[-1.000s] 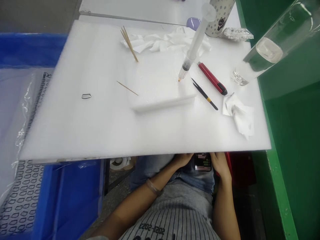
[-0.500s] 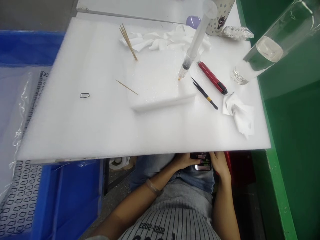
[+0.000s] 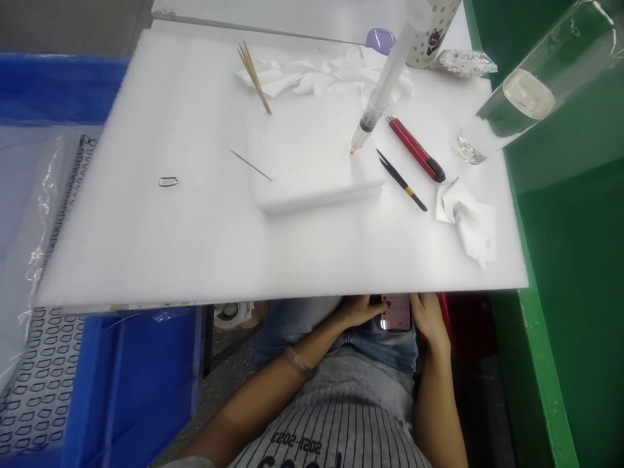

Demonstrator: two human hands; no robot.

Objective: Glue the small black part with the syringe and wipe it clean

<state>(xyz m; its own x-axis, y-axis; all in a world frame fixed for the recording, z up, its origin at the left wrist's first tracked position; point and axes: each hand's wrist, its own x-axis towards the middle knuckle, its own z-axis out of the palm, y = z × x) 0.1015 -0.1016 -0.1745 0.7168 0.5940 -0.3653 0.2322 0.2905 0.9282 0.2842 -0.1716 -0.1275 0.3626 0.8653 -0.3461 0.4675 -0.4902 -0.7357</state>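
Pink-lit phone [image 3: 400, 313] held by R hand [image 3: 431, 317] nr wht foam [image 3: 205, 240], L hand [image 3: 357, 312] touching phone, L grip unclear.

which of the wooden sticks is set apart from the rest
The single thin stick by the left edge of the small foam block, nearer the person; the other sticks are bunched together farther back.

Can read 2021-2023 upside down on the striped shirt [image 3: 336, 419], plus "Happ…" on the dotted cup [image 3: 428, 53]. Can't make out the phone screen [image 3: 398, 314] text tbh.
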